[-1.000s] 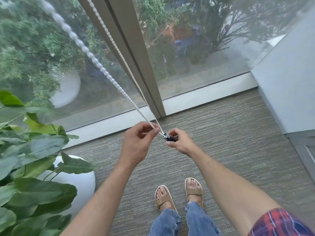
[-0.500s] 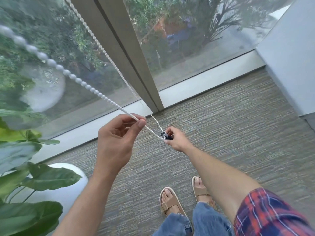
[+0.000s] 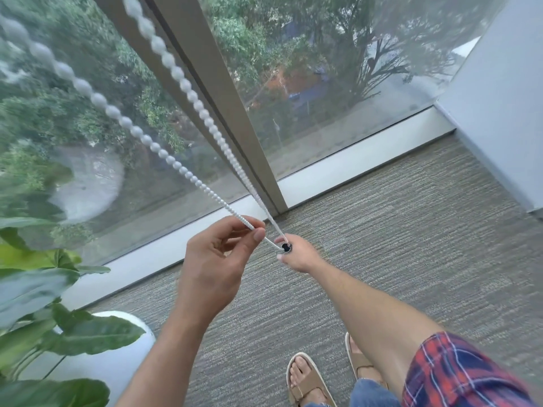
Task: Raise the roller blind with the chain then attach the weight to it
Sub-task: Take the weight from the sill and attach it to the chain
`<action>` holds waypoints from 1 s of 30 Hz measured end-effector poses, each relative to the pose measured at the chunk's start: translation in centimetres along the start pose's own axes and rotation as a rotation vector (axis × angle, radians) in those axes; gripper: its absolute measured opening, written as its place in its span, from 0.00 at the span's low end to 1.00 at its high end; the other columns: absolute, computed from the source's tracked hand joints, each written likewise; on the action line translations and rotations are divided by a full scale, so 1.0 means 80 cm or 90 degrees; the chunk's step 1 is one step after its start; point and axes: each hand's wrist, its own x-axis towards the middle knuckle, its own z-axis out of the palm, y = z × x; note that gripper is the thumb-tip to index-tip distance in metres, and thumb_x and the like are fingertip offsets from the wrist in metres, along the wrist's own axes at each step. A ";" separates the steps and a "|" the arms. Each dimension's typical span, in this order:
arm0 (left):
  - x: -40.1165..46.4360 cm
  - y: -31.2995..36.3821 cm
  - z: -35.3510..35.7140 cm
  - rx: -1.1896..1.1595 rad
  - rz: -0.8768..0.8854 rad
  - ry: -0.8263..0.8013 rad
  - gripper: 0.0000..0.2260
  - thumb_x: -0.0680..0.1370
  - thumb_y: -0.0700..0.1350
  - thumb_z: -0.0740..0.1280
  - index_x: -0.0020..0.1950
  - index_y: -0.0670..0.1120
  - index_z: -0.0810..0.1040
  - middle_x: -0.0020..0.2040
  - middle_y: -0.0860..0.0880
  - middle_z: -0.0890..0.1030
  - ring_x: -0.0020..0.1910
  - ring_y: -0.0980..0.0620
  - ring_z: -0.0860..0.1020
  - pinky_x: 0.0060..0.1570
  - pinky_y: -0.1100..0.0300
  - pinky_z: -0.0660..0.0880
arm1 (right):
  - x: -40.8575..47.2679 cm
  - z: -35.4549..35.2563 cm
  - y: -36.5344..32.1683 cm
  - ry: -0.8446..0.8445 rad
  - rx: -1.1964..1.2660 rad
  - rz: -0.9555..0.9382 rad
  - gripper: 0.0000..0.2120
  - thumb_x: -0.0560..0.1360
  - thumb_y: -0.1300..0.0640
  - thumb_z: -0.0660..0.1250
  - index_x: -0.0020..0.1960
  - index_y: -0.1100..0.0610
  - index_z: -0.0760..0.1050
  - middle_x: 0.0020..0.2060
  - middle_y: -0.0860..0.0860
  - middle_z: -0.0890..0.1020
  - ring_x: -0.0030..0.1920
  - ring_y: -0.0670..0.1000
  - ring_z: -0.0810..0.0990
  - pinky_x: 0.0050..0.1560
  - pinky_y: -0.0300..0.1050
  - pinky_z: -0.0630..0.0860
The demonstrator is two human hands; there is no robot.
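Note:
A white bead chain [image 3: 164, 155] runs down from the upper left in two strands that meet in a loop near the floor. My left hand [image 3: 217, 259] pinches the nearer strand between thumb and forefinger just above the loop. My right hand [image 3: 296, 255] holds a small black weight [image 3: 285, 247] at the bottom of the loop, with the chain running into it. The roller blind itself is out of view above.
A brown window mullion [image 3: 223, 92] divides two floor-to-ceiling panes above a grey sill [image 3: 352, 168]. A leafy plant [image 3: 35, 289] in a white round pot [image 3: 117, 374] stands at the lower left. A white wall [image 3: 499, 98] closes the right side. Grey carpet [image 3: 411, 245] covers the floor.
The view has tilted and moved closer to the chain. My left hand has slid nearer to my right hand along the strand. My right hand still holds the weight at the loop.

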 end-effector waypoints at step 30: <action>0.008 0.381 -0.116 -0.067 0.162 0.195 0.04 0.74 0.42 0.73 0.42 0.51 0.84 0.39 0.44 0.85 0.44 0.38 0.83 0.46 0.43 0.80 | -0.330 -0.197 -0.411 0.061 0.063 -0.489 0.06 0.76 0.63 0.69 0.48 0.67 0.80 0.39 0.54 0.81 0.40 0.47 0.76 0.45 0.40 0.72</action>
